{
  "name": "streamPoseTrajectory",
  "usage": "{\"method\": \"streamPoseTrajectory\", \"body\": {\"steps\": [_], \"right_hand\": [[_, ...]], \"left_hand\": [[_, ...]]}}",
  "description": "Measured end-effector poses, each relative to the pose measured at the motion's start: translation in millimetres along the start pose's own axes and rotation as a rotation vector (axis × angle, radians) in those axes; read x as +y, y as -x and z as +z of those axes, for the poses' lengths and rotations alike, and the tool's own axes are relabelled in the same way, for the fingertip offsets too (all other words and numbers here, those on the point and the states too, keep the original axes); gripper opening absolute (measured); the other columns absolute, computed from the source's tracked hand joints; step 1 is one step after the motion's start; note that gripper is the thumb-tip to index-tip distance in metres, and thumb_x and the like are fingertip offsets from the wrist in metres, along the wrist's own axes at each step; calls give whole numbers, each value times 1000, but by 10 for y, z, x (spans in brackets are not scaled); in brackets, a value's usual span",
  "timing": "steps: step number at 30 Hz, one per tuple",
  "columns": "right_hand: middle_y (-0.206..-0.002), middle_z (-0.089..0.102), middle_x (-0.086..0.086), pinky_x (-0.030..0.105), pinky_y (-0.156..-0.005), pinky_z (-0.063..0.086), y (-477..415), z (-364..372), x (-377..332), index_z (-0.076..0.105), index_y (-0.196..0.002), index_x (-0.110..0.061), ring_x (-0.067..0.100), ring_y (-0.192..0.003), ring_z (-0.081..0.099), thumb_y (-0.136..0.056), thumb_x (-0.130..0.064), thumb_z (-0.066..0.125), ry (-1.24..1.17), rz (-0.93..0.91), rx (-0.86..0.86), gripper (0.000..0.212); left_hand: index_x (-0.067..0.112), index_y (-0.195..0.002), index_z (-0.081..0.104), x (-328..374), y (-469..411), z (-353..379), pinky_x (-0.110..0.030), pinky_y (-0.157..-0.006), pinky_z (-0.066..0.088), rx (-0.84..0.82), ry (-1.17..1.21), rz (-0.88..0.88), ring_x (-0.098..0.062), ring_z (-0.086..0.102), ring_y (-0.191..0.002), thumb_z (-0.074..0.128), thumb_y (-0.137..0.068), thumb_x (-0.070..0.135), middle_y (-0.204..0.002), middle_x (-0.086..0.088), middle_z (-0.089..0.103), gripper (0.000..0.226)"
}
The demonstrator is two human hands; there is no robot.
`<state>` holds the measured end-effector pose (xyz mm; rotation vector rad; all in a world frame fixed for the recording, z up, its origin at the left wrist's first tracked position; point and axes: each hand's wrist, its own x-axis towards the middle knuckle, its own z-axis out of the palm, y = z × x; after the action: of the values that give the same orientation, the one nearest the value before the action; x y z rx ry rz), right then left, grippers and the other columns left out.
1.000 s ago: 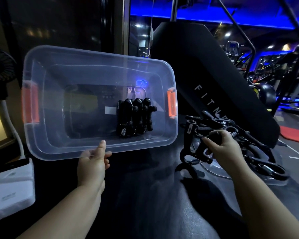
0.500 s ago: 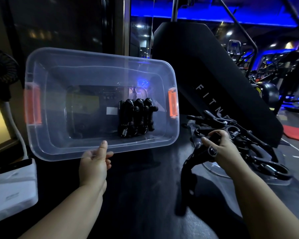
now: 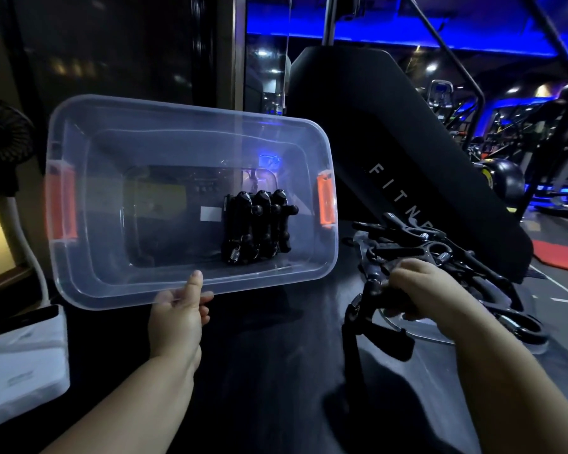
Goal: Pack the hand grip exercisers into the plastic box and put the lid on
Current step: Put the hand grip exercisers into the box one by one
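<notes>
The packing step is in hand, with the lid not yet in play. The plastic box (image 3: 191, 201) is tipped up so its open mouth faces the camera, its lower rim pinched by the left hand (image 3: 177, 314), thumb on the near face of the rim and the other digits curled behind. Inside the box, toward its right end near the orange latch (image 3: 325, 203), a row of black exercisers (image 3: 256, 227) already sits packed side by side. To the right of the box, the right hand (image 3: 430, 294) is closed around one hand grip exerciser (image 3: 371, 326), whose handles hang below the fist. Just beyond that hand, further right of the box, lies the tangled pile of remaining exercisers (image 3: 456, 257) on the dark worktop (image 3: 276, 371).

The next move, as I judge it, calls for carrying the held exerciser leftward over the box rim and setting it beside the packed row, handles aligned so it nests rather than snags on a spring.

How many pieces remain in the pile cannot be counted; black on black blurs them together. A clear, rounded sheet (image 3: 417, 332) under the pile may be the lid, but I cannot tell. The held exerciser is motion-blurred, and the box's left end shows only reflections.
</notes>
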<state>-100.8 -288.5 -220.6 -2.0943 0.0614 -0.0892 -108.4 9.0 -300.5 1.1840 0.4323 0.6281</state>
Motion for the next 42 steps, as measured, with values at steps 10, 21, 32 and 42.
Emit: {"method": "streamPoseTrajectory", "body": {"steps": [10,21,32,42], "right_hand": [[-82,72,10,32,-64,59,60,-14,-275,59,-96,-13,17,-66,72,-82,-4,62,419,68,-126,17],[-95,55,-4,25,-70,45,-74,235,-449,46,-132,-29,19,-86,56,-80,-34,69,1089,-5,-305,57],[-107,67,9,24,-63,51,-126,375,-465,58,-126,-12,24,-80,66,-93,-28,50,1087,22,-389,38],[-87,70,-5,21,-52,44,-68,274,-604,65,-116,-31,11,-60,61,-88,-12,61,650,-103,-492,34]], "left_hand": [[15,-87,53,9,20,-9,-24,-62,46,-11,3,0,-11,54,-65,62,-90,37,-79,-2,67,24],[6,-96,55,10,10,-18,-24,-61,46,-12,-3,8,-12,55,-65,62,-90,36,-79,-3,68,32],[9,-91,54,30,7,-25,-23,-58,45,-20,17,-5,-11,53,-62,62,-89,36,-78,-3,68,28],[10,-93,54,7,-12,-38,-23,-60,46,-8,29,-26,-11,56,-66,64,-88,36,-80,-1,68,28]]}}
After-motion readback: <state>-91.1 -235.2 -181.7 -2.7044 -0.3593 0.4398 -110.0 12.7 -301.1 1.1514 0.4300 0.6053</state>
